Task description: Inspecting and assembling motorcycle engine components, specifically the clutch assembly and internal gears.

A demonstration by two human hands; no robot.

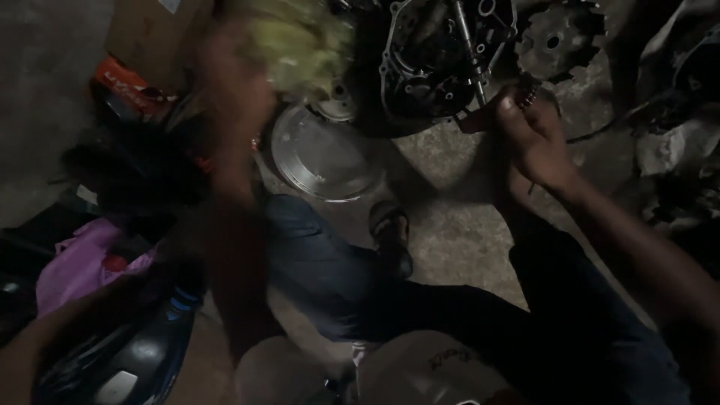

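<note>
A dark engine case (442, 60) lies on the concrete floor at the top, a thin shaft sticking out of it. My right hand (529, 135) is just below its lower right edge, fingers closed on a small dark metal part (529, 94). My left arm is a motion blur running up the left middle. My left hand (244, 90) is at a blurred yellow cloth (300, 34) beside the case. The blur hides whether the fingers hold the cloth.
A round silver cover (326, 154) lies below the case, a toothed gear (556, 41) to its right. My sandalled foot (390, 229) rests mid-floor. An orange box (131, 86), purple cloth (82, 259) and dark helmet (139, 360) crowd the left. More metal parts (675, 142) sit right.
</note>
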